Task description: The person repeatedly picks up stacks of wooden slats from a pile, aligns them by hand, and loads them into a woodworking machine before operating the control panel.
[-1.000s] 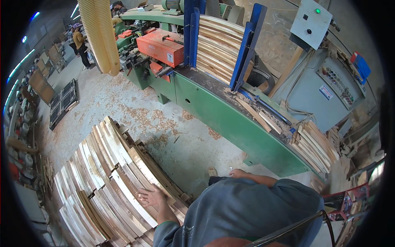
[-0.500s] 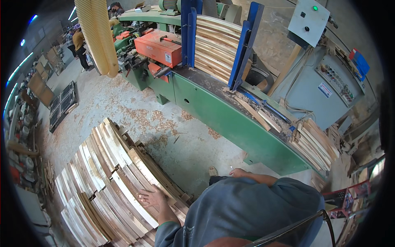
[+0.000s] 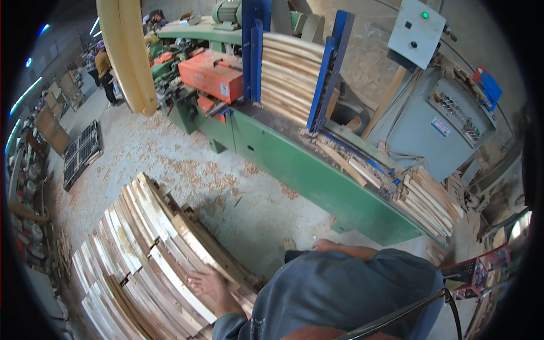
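My left hand (image 3: 208, 283) lies flat with fingers spread on a large stack of curved wooden strips (image 3: 127, 229) at the lower left. Nothing is gripped in it. My right hand (image 3: 327, 245) is in front of my body, beside the green machine base (image 3: 294, 170). Its fingers are too small and partly hidden to read. Ahead, more curved strips (image 3: 289, 73) are piled flat between blue upright guides (image 3: 324, 73) on the machine.
An orange box-shaped cover (image 3: 209, 73) sits on the machine. Loose strips (image 3: 428, 201) lie at its right end. Behind stands a grey control cabinet (image 3: 436, 124) with a white switch box (image 3: 416, 34). A ribbed hose (image 3: 127, 56) hangs left; shavings (image 3: 192, 170) litter the floor.
The whole view has shifted slightly, so the machine and stack appear a little lower and farther left. My left hand stays on the same part of the stack.
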{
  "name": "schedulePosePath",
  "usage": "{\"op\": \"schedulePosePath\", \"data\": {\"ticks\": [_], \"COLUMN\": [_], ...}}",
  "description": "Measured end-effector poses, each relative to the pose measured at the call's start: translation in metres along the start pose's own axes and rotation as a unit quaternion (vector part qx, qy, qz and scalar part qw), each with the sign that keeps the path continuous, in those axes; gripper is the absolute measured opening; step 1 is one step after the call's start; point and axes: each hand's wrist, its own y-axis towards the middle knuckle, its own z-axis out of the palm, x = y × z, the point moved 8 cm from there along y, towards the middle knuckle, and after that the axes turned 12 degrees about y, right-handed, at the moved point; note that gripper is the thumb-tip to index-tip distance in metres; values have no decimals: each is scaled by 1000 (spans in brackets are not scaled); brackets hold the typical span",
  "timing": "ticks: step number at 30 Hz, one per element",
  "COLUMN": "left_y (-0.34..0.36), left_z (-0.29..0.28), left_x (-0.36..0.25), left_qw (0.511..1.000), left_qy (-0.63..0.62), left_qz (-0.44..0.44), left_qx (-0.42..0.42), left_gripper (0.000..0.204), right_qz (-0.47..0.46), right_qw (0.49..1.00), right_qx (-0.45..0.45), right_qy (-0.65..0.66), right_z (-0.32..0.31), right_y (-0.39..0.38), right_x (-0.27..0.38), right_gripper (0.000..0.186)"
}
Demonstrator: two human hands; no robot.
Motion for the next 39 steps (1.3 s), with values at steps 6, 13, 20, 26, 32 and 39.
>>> {"op": "schedulePosePath", "data": {"ticks": [6,13,20,26,32,39], "left_y": [0,1,2,2,1,3], "left_z": [2,6,8,4,5,6], "left_x": [8,14,10,2,5,8], "left_qw": [1000,1000,1000,1000,1000,1000], "left_qy": [11,-8,16,-3,-6,-8], "left_qz": [-4,-11,1,3,3,2], "left_qx": [3,17,2,-9,-11,-9], "left_gripper": [95,96,96,95,98,98], "right_qz": [-12,18,-22,-6,5,15], "right_qw": [999,999,999,1000,1000,1000], "right_qx": [21,20,27,15,12,2], "right_qy": [30,37,-10,8,6,7], "right_z": [8,2,8,-9,-3,0], "right_y": [1,-5,6,-8,-12,-12], "right_x": [0,10,6,24,25,25], "right_gripper": [52,53,51,49,48,48]}}
